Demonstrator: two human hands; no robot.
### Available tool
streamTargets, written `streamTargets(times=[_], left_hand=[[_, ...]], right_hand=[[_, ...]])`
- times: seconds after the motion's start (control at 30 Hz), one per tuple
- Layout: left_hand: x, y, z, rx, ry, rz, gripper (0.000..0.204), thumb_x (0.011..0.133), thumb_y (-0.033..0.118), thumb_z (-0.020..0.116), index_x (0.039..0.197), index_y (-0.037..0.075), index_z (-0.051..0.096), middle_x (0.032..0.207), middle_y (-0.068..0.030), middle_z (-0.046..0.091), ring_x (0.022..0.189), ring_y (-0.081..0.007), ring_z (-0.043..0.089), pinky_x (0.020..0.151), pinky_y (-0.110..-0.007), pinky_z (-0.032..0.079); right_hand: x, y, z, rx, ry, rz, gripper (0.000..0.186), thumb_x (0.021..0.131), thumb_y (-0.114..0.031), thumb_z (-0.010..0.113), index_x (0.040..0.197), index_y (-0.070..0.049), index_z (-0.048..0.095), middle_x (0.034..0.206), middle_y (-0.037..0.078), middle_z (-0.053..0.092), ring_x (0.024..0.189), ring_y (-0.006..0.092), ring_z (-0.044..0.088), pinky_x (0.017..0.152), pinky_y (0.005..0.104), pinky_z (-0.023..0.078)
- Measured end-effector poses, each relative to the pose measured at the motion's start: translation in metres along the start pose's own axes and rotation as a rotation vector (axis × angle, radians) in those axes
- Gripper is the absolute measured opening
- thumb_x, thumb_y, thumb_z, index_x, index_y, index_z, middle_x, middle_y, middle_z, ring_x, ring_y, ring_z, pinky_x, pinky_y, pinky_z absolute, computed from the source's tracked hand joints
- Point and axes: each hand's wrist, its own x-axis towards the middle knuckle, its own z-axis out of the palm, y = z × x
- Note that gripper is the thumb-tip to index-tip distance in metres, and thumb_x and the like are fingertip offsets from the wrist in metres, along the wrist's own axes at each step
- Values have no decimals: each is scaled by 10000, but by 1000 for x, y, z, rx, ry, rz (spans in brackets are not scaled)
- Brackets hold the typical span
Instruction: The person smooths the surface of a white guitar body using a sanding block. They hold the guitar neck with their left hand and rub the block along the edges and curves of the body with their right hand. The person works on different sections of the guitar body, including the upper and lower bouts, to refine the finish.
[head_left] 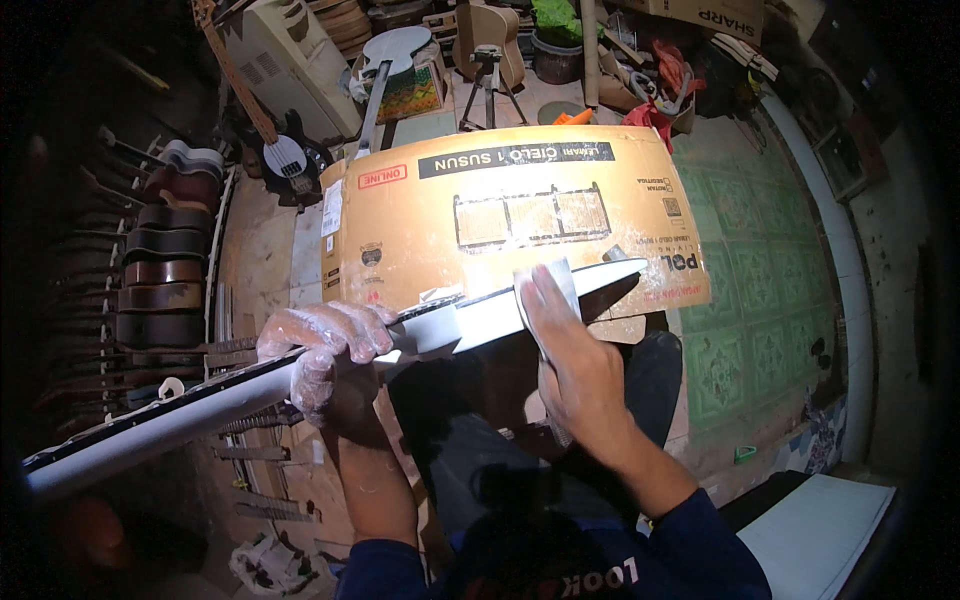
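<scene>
From the head camera, a long white-primed guitar neck and body (pixel 330 365) runs slantwise across the person's lap, from the lower left up toward the middle right, held on edge. The left hand (pixel 325 355), in a thin clear plastic glove, is wrapped closed around the neck where it meets the body. The right hand (pixel 575 365) lies flat with fingers stretched out, pressing a pale sheet of sandpaper (pixel 550 285) against the upper edge of the white body. Just behind the instrument a flattened brown cardboard box (pixel 480 200) lies on the floor, touching the green patterned tiles (pixel 770 260) to its right. Dark guitar bodies (pixel 165 270) stand in a row along the left wall, and a white board (pixel 830 530) lies at the lower right
</scene>
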Motion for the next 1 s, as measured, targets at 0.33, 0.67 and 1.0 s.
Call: streamTargets(times=[0.33,0.67,1.0], left_hand=[[-3,1,9,1,76,-22,193,905,227,640,856,95,508,683,-80,536,650,-257,578,740,-479,502],[-5,1,5,-13,34,-18,207,918,229,622,851,74,502,692,-92,538,663,-269,580,753,-492,505],[-8,3,7,-48,88,-19,204,926,223,613,847,61,518,695,-103,558,670,-271,582,763,-486,501]], right_hand=[[10,2,-2,-85,-32,-13,714,746,80,568,1435,-81,472,1454,156,495,734,287,702,603,346,564],[0,-16,15,-53,-109,-39,725,759,60,553,1459,-92,442,1487,150,456,708,291,698,595,358,569],[-1,-37,26,105,-158,-21,708,779,56,542,1463,-71,411,1479,171,453,772,336,698,649,385,581]])
